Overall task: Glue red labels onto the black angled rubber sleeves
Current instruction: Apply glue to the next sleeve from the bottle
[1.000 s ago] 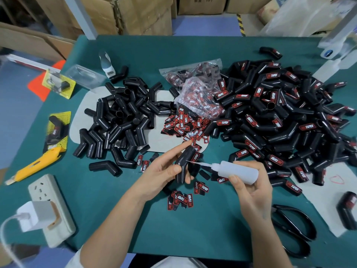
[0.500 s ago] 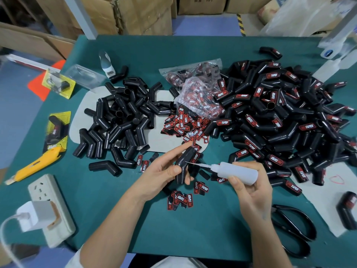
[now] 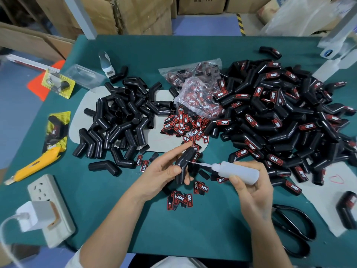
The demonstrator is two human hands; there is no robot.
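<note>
Left hand (image 3: 164,174) grips one black sleeve (image 3: 185,161) upright above the table (image 3: 119,200), thumb pressed on its lower leg, forefinger stretched up past its top; the other fingers curl behind it and only their tips show. Right hand (image 3: 253,187) is wrapped round a white glue bottle (image 3: 239,172) lying sideways, its thin nozzle touching the sleeve near the bend; no glue can be made out at the tip. Biggest on the green table is the labelled pile (image 3: 286,120), spreading to the right edge where the frame cuts it off; many sleeves in it are buried and their labels hidden. Left of centre sits the smaller bare pile (image 3: 119,122), partly on a grey card (image 3: 160,140) that it mostly covers. Between the piles lies a crumpled clear bag (image 3: 195,89) of labels, its contents blurred through the plastic, and below it a scatter of loose labels (image 3: 183,128), with a few more (image 3: 180,200) just under the hands. Black scissors (image 3: 295,233) lie near the right forearm, which covers one handle. At the left edge a power strip (image 3: 49,207) carries a white charger (image 3: 36,215) whose cable runs out of view, and beside it lies a yellow knife (image 3: 35,164), its blade tip blurred.
</note>
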